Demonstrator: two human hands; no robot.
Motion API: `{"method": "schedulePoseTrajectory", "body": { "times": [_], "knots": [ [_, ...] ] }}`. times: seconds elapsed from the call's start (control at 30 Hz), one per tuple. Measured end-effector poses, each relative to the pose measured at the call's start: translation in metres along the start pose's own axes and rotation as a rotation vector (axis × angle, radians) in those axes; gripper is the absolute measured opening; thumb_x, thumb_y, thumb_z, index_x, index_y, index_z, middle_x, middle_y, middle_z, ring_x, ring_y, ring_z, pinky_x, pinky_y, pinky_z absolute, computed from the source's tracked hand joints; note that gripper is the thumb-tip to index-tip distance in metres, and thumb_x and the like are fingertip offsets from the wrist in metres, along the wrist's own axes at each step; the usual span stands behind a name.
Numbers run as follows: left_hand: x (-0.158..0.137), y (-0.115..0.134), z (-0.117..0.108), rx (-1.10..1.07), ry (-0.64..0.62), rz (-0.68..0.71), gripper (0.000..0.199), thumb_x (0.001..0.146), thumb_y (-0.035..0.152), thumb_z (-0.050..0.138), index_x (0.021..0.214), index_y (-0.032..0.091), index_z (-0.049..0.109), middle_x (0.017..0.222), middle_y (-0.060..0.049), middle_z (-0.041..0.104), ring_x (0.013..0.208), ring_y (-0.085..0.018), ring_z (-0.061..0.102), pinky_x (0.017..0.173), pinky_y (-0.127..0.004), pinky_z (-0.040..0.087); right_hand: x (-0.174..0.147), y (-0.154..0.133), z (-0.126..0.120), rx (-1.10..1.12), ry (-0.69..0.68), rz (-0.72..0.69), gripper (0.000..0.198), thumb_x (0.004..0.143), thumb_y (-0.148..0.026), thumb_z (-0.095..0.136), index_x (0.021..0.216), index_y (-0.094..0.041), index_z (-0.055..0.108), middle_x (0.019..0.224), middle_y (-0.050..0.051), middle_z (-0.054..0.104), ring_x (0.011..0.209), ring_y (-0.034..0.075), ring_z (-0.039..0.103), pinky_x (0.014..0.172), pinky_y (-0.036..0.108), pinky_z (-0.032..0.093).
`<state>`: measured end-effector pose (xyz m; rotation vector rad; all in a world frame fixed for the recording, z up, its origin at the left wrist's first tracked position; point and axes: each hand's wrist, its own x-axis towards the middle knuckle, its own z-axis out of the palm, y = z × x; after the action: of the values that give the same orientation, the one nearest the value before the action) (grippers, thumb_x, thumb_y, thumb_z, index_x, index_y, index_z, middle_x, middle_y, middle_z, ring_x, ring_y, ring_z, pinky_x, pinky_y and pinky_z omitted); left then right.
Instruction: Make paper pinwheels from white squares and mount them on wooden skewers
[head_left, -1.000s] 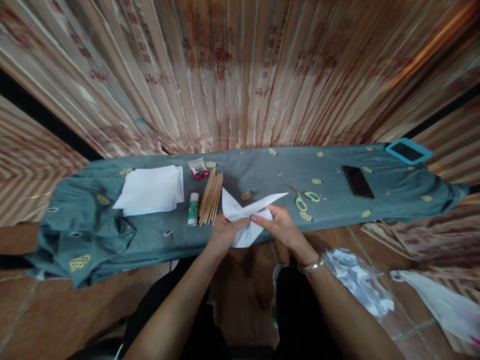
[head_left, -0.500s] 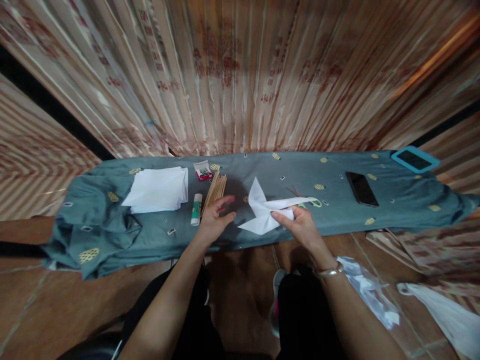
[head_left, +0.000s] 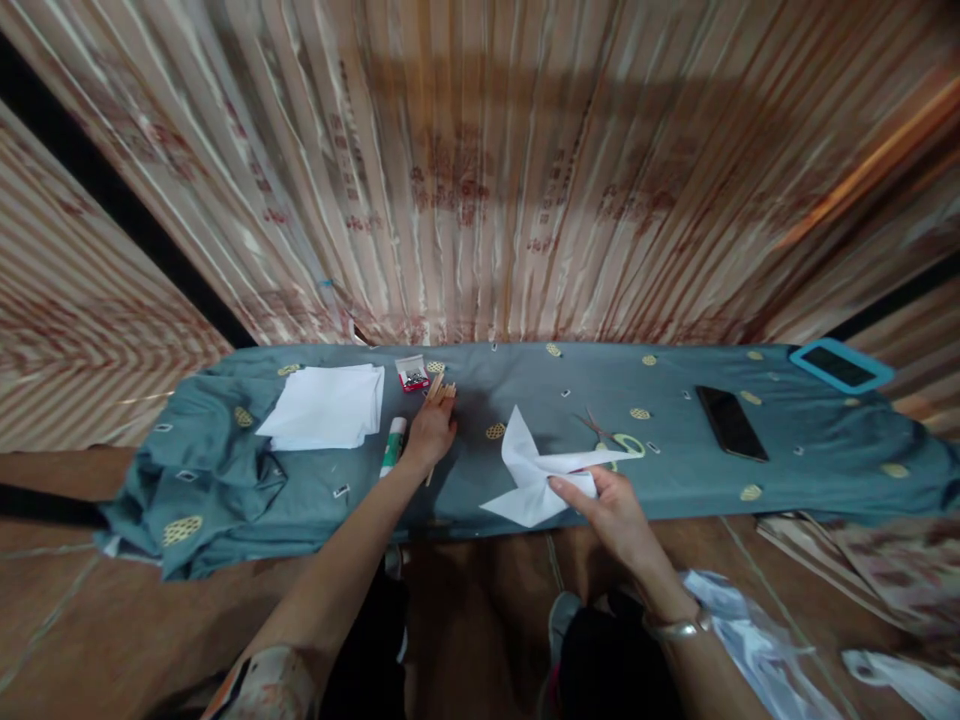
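Observation:
A white folded-paper pinwheel (head_left: 529,474) is pinched between the thumb and fingers of my right hand (head_left: 609,508), above the front part of the cloth. My left hand (head_left: 433,432) lies over a bundle of thin wooden sticks (head_left: 442,390), its fingers drawn together on them; how many it grips is hidden. Just left of that hand lies a glue stick (head_left: 393,445) with a green label. Beyond it sits an open small red-and-white box (head_left: 412,374) of small metal pieces. Scissors (head_left: 615,445) with yellow-green handles lie partly behind the pinwheel.
A stack of white paper (head_left: 322,408) lies at left on the teal cloth (head_left: 517,375) covering the narrow table. To the right are a black phone (head_left: 731,422) and a blue-framed device (head_left: 842,366). Curtains hang behind the table. Clear plastic bags (head_left: 757,640) lie on the floor.
My left hand has moved forward onto the wooden sticks, its fingers drawing together. My right hand still holds the pinwheel. The view has tilted up, so the table appears lower.

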<state>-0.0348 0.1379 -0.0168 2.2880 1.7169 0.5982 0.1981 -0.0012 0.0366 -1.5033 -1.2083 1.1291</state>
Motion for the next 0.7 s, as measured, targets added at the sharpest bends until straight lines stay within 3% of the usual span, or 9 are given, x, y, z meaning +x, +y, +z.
{"method": "schedulePoseTrajectory", "body": {
  "times": [0.2,0.4,0.6,0.7],
  "knots": [
    [0.005,0.002,-0.004,0.056,-0.03,0.008,0.043,0.08,0.005,0.047,0.122,0.008,0.054,0.131,-0.018,0.055,0.125,-0.024,0.049,0.106,-0.034,0.038,-0.006,0.002,-0.001,-0.034,-0.01,-0.035,0.039,0.069,-0.051,0.07,0.084,-0.015,0.071,0.077,0.006,0.074,0.067,0.02,0.064,0.064,0.03,0.05],
    [0.002,0.004,-0.009,0.02,-0.104,-0.071,0.025,0.079,0.012,0.05,0.099,0.009,0.064,0.112,-0.02,0.063,0.104,-0.029,0.062,0.091,-0.038,0.047,-0.012,0.006,-0.001,-0.082,-0.032,-0.047,0.036,0.071,-0.05,0.068,0.084,-0.016,0.071,0.074,0.005,0.072,0.067,0.02,0.063,0.066,0.032,0.05],
    [0.002,0.005,-0.013,-0.201,-0.084,-0.179,0.012,0.067,0.01,0.062,0.077,0.014,0.066,0.087,-0.013,0.07,0.096,-0.027,0.064,0.089,-0.036,0.045,-0.012,0.005,0.003,-0.039,-0.043,-0.052,0.036,0.072,-0.048,0.068,0.089,-0.016,0.07,0.078,0.006,0.072,0.069,0.021,0.063,0.065,0.031,0.05],
    [-0.002,0.011,-0.013,-0.399,-0.034,-0.232,0.015,0.064,0.013,0.064,0.078,0.017,0.068,0.079,-0.007,0.071,0.085,-0.023,0.066,0.083,-0.032,0.047,-0.013,0.005,0.007,-0.056,-0.063,-0.078,0.032,0.075,-0.045,0.066,0.089,-0.016,0.069,0.078,0.005,0.071,0.07,0.02,0.063,0.065,0.03,0.049]
  ]
}}
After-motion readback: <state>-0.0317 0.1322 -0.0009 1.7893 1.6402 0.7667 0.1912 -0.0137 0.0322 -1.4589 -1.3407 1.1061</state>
